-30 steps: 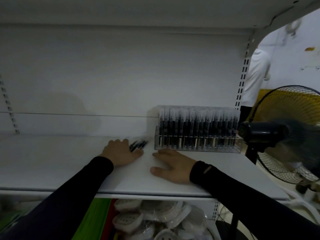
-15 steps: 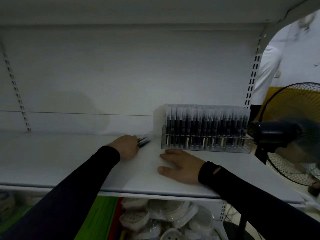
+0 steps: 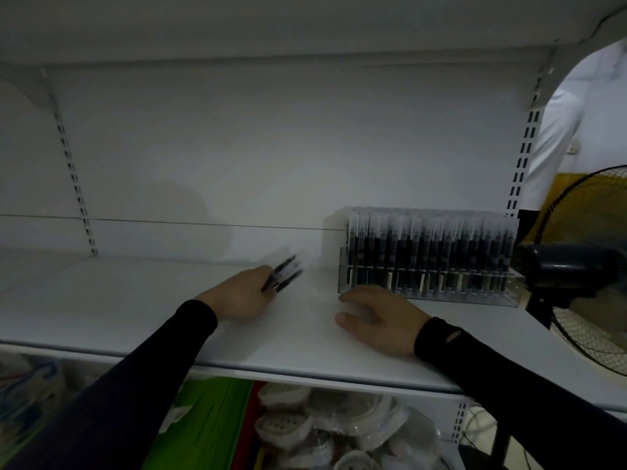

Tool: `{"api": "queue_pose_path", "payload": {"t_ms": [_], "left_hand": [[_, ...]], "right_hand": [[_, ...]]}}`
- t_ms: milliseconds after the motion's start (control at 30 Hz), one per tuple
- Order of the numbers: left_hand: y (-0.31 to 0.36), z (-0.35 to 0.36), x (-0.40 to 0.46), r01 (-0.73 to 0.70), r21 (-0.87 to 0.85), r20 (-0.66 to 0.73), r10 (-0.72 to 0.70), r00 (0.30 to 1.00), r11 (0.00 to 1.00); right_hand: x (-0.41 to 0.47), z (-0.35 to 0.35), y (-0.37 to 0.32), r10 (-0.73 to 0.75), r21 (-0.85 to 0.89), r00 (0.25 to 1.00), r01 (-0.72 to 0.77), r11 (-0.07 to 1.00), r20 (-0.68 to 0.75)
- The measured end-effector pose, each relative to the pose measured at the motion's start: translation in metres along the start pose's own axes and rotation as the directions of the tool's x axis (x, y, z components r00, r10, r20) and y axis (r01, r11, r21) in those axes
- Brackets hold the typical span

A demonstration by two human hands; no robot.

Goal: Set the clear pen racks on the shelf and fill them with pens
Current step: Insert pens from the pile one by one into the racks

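Pens [image 3: 284, 273] in left hand [image 3: 242, 297]

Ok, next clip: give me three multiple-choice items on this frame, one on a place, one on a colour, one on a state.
1. Where does the clear plastic pen rack stand?
A. right part of the white shelf
B. left end of it
C. on the floor

2. What colour are the sleeves on both arms?
A. white
B. black
C. yellow

3. What is the left hand doing?
A. lying flat, holding nothing
B. pressing on the rack
C. gripping a bundle of dark pens

Key: 1 A, the rack sits near the right upright, beside the black fan. 2 B, both sleeves are black. 3 C, its fingers curl round the pens, while the right hand lies flat before the rack.
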State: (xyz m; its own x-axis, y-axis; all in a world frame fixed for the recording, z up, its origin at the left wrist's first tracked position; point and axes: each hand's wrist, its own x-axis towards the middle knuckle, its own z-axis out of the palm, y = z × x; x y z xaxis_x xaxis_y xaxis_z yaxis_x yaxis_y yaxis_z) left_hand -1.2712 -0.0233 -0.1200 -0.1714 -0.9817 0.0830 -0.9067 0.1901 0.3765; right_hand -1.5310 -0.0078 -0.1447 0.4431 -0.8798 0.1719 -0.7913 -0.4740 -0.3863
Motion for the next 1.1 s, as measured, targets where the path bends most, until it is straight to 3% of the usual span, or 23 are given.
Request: {"api": "queue_pose_path", "payload": {"t_ms": [67,133,233,333,500,767,833,900,1000,1100], "left_hand": [[-0.001,-0.002,-0.008,-0.008,-0.274,-0.040,-0.003,0.999,0.962],[0.004,-0.004,-0.013,-0.063,-0.513,-0.063,0.036,0.997,0.856],[0.022,-0.001,-0.018,-0.151,-0.703,-0.101,0.113,0.989,0.696],[0.043,0.009,-0.022,-0.199,-0.762,-0.117,0.171,0.978,0.616],[0.073,0.028,-0.019,-0.260,-0.780,-0.109,0.286,0.952,0.569],[0.102,0.042,-0.005,-0.247,-0.784,-0.087,0.292,0.952,0.570],[0.107,0.046,0.000,-0.263,-0.757,-0.099,0.294,0.951,0.598],[0.112,0.049,0.005,-0.295,-0.727,-0.125,0.303,0.945,0.620],[0.124,0.051,0.012,-0.320,-0.751,-0.149,0.325,0.934,0.577],[0.140,0.053,0.021,-0.300,-0.807,-0.135,0.335,0.932,0.509]], "right_hand": [[0.003,-0.003,-0.002,-0.018,0.062,0.995,0.025,0.998,-0.103],[0.008,-0.005,-0.004,-0.014,0.159,0.980,0.046,0.986,-0.199],[0.013,-0.008,-0.009,0.034,0.345,0.949,0.080,0.935,-0.313],[0.016,-0.011,-0.013,0.112,0.533,0.924,0.110,0.839,-0.367],[0.013,-0.020,-0.013,0.226,0.762,0.884,0.194,0.617,-0.409],[-0.008,-0.045,0.015,0.383,0.888,0.841,0.218,0.406,-0.382],[-0.014,-0.059,0.027,0.422,0.865,0.795,0.242,0.439,-0.437],[-0.021,-0.074,0.039,0.434,0.800,0.729,0.260,0.541,-0.530],[-0.032,-0.095,0.057,0.462,0.689,0.598,0.221,0.690,-0.655],[-0.035,-0.108,0.075,0.491,0.628,0.496,0.149,0.764,-0.716]]}}
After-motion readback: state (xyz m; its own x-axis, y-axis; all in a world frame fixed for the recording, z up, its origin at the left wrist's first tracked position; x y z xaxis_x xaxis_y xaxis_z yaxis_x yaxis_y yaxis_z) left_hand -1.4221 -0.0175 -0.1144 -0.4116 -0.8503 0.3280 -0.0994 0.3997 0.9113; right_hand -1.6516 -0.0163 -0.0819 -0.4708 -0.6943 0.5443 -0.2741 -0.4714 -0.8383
